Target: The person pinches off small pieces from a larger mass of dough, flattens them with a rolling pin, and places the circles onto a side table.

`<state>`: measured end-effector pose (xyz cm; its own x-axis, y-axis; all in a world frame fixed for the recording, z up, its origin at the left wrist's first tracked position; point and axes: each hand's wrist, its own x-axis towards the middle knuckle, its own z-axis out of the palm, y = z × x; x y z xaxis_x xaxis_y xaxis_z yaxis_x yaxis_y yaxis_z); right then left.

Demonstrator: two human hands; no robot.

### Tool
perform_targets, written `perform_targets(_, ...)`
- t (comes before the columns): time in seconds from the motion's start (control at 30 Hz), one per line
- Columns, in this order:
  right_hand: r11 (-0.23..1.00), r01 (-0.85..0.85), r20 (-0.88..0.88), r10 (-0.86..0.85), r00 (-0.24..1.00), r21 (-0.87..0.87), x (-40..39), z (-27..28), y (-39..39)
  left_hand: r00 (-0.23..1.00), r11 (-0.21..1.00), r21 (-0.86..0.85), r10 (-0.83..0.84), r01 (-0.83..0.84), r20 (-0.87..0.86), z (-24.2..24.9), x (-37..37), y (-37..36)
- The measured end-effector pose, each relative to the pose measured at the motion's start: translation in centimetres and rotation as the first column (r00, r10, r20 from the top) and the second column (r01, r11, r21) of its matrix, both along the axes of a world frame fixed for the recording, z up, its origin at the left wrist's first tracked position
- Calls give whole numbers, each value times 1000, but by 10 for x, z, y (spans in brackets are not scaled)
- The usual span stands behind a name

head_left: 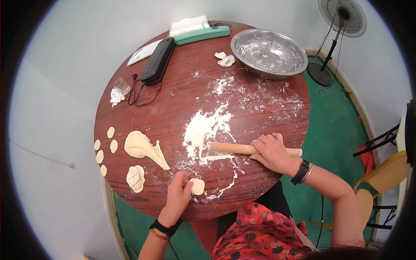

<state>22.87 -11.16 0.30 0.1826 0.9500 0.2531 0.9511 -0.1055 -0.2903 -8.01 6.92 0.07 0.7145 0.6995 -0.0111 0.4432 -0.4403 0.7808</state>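
Note:
My left hand (179,190) pinches the left edge of a small flat dough round (197,186) near the front of the table. On the right, my right hand (272,151) is wrapped over a wooden rolling pin (234,148), which lies crosswise on the table. White flour (201,130) is spread beside the pin's left end. A large dough lump (139,145) with a long tail lies to the left, and a smaller folded pile of dough (135,178) is below it. Several small dough ovals (100,156) lie along the left table edge.
A metal bowl (271,54) stands at the back right of the round table (182,95). Farther left are a black device (158,61) with a cord, a green case (202,35), crumpled tissue (224,59) and a clear cup (121,86). Beyond the table stands a fan (342,17).

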Motion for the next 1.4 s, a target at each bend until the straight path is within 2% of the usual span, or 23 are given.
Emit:
perform_targets(0.13,1000,1,-8,-1,1000,0,0,0,0,998,975,-223,25,-13,53,-1,23,-10)
perform_targets(0.23,1000,1,-23,-2,1000,-12,0,2,-1,970,974,16,-224,227,-88,14,26,-27)
perform_targets(0.27,1000,-8,-37,7,999,-25,0,3,-1,966,971,-3,-239,240,-97,18,24,-32)
perform_targets(0.37,998,-47,-68,44,997,-41,-1,6,-2,992,987,99,-120,124,-40,29,23,-38)
perform_targets(0.47,993,-113,-60,110,992,-37,-16,12,-6,998,927,373,-50,37,25,39,17,-24)
perform_targets(0.57,975,-223,-105,222,969,-4,-37,14,-9,981,853,502,-188,144,39,49,22,-16)
perform_targets(0.6,965,-261,-65,260,963,-7,-42,14,-10,967,904,352,-255,243,-11,44,19,-14)
perform_targets(0.7,956,-289,-33,288,957,-57,-55,9,-15,849,833,305,-316,462,-423,37,18,-21)
perform_targets(0.73,960,-280,-32,279,960,-25,-58,5,-17,789,865,174,-325,471,-521,34,18,-22)
perform_targets(0.93,991,-135,86,134,987,0,-55,13,-1,854,831,394,-170,393,-491,19,39,-4)
perform_targets(1.07,999,-12,-5,12,1000,-32,-48,12,21,873,775,542,-25,324,-487,14,66,16)
perform_targets(1.17,999,-8,-12,8,1000,-37,-48,11,19,873,780,539,-17,317,-488,14,70,17)
perform_targets(1.27,986,-149,61,154,986,-82,-59,16,-6,849,861,387,-92,331,-521,22,54,0)
perform_targets(1.37,967,-222,40,228,973,-125,-70,20,-29,818,860,327,-163,392,-552,29,31,-25)
perform_targets(1.4,950,-241,39,253,967,-200,-73,19,-34,808,872,286,-184,397,-560,31,27,-30)
